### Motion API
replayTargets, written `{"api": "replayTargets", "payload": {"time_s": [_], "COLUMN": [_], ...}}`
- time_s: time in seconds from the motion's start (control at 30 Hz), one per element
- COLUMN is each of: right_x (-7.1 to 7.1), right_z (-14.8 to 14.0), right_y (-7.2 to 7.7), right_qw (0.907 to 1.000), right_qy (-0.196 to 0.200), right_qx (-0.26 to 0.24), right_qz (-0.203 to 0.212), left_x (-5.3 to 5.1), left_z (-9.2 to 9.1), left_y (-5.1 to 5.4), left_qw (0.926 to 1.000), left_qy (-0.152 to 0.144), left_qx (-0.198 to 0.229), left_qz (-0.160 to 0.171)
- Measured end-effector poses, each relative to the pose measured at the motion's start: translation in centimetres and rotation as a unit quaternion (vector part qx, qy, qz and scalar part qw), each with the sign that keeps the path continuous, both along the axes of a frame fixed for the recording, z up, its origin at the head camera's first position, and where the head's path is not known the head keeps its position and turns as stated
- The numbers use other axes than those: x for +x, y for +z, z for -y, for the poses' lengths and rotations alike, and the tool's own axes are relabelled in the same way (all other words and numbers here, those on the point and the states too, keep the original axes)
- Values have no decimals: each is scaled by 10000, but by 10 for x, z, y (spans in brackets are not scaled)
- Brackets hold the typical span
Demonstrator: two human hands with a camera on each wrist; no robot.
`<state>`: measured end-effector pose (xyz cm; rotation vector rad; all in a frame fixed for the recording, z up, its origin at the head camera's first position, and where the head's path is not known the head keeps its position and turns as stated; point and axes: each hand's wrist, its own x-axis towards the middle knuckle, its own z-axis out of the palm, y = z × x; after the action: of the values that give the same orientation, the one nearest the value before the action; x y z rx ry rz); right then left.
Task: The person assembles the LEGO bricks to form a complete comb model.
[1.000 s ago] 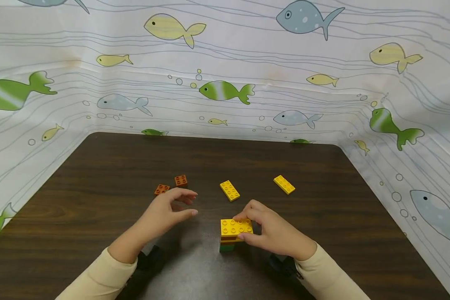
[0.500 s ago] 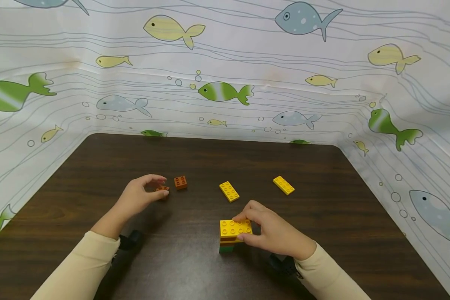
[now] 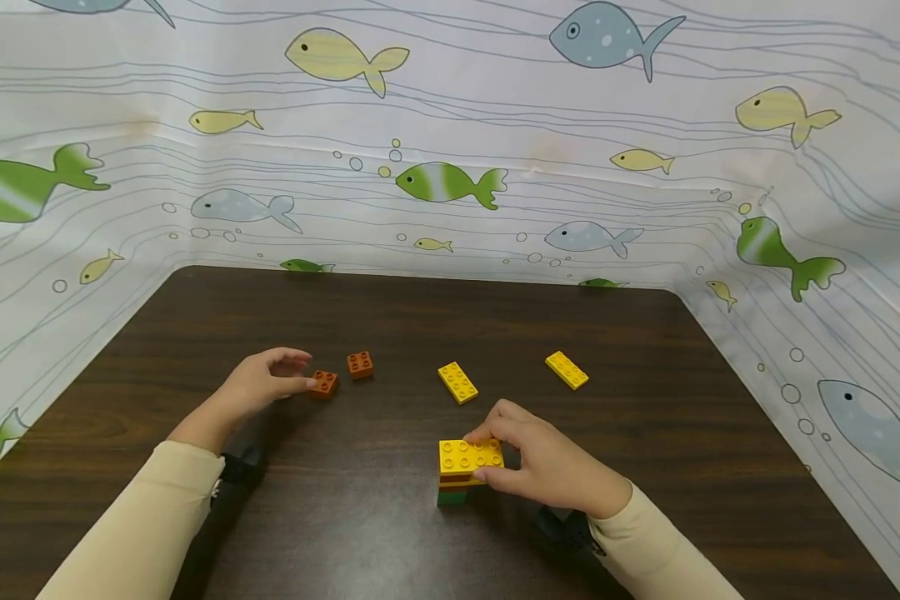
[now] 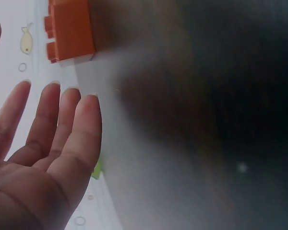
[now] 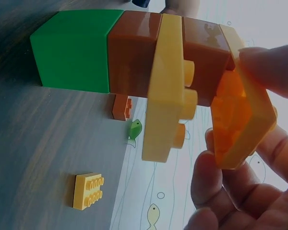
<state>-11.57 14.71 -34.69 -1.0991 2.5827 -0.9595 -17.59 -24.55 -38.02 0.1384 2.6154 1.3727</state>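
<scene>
while the right hand (image 3: 547,467) pinches the top yellow block (image 3: 457,457) of a stack (image 3: 452,497) on the tabletop (image 3: 345,483), the left hand (image 3: 258,385), fingers loosely parted, hovers beside a brown block (image 3: 326,384), likely light, stiff, best gripped by its sides.

The block stack (image 3: 460,460) looks like smooth, glossy plastic, as do the brown bricks (image 3: 326,385) left of it and the yellow plates (image 3: 457,383) beyond it. Under the stack, the tabletop (image 3: 322,500) shows wood grain with a soft sheen. The creased sheet (image 3: 465,108) behind it looks smooth; the sleeves (image 3: 135,517) either side, matt cloth.
</scene>
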Motion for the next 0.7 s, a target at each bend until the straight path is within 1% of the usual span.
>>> {"api": "replayTargets", "payload": {"time_s": [0.1,0.27,0.47,0.7], "right_x": [0,0,1,2], "right_z": [0,1,1,2], "right_y": [1,1,2,4], "right_qw": [10000,10000,9999,9999], "right_qy": [-3,10,-26,-72], "right_qx": [20,70,97,148], "right_qz": [-37,-37,3,-45], "left_x": [-4,-11,-18,-23], "left_z": [1,0,-3,-5], "left_y": [-2,-4,-2,-2], "left_qw": [9998,9990,9971,9957], "left_qy": [-109,-210,-404,-503], "left_qx": [16,86,6,-175], "left_qz": [161,389,648,760]}}
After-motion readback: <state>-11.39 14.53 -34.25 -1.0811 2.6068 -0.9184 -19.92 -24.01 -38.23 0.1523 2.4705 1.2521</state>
